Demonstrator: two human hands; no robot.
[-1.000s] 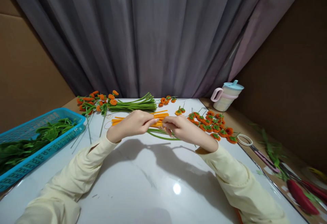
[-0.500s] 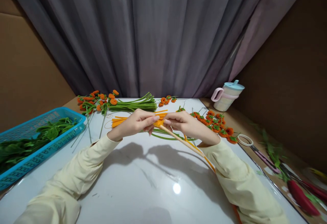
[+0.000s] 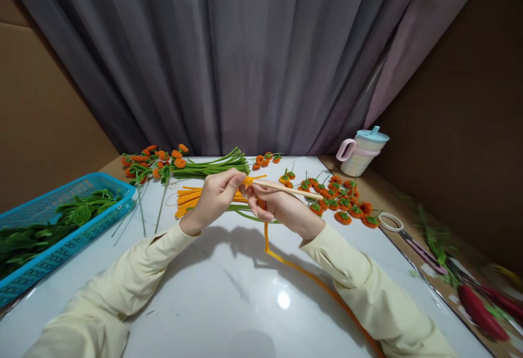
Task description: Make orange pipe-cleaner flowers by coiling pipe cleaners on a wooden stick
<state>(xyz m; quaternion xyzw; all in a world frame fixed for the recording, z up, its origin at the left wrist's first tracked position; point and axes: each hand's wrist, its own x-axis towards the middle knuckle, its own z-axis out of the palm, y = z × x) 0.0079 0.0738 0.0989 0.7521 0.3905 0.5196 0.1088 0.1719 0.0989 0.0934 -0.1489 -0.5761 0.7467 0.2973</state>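
Note:
My left hand [image 3: 220,195] pinches the end of a thin wooden stick [image 3: 296,190], where yellow-orange pipe cleaner is wound in a small coil [image 3: 248,181]. The stick points right, passing over my right hand [image 3: 286,208]. The right fingers are curled beneath the coil around the long pipe cleaner [image 3: 300,268], which hangs out below them and runs toward my right sleeve; their exact grip is partly hidden. Behind my left hand lies a bundle of yellow-orange pipe cleaners [image 3: 188,200]. Green stems [image 3: 241,211] lie behind both hands.
A blue basket [image 3: 81,238] of green leaves stands left. Orange flowers lie back left [image 3: 157,156] and right [image 3: 339,197], with a green stem bundle [image 3: 216,164] between. Scissors [image 3: 412,241], red-handled pliers [image 3: 480,311] and a lidded cup [image 3: 362,151] are along the right.
The stick has swung up from slanting down right to nearly level. My right hand has turned palm up beneath it, and the loose pipe cleaner now hangs farther left.

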